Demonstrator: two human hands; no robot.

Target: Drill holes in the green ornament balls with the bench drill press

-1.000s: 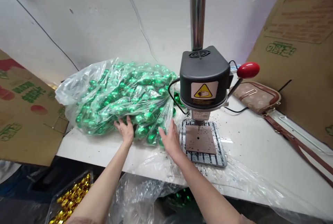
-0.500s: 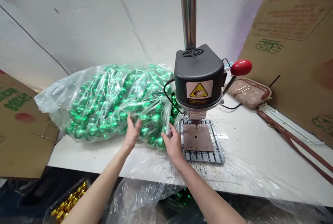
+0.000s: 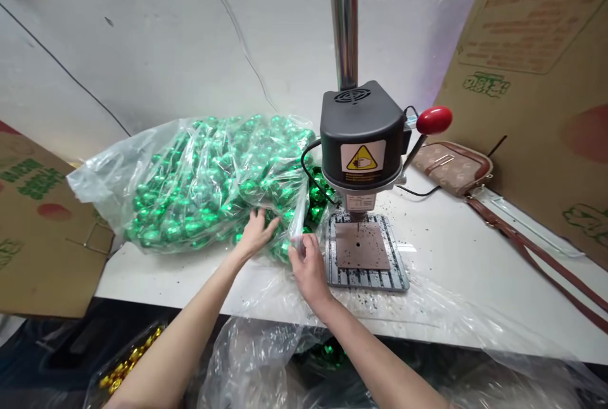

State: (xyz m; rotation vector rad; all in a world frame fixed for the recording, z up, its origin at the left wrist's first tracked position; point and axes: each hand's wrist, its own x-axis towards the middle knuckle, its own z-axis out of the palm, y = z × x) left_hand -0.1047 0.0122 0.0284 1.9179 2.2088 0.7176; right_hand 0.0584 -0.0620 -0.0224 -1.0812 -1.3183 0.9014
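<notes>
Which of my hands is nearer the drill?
The right hand, pinching a fold of the clear plastic bag just beside the drill. The left hand is farther off, open against the bag's front.

Free tabletop (image 3: 451,257) from drill press (image 3: 363,133) to purse strap (image 3: 506,233); bulky bag (image 3: 204,181) a barrier further left.
</notes>
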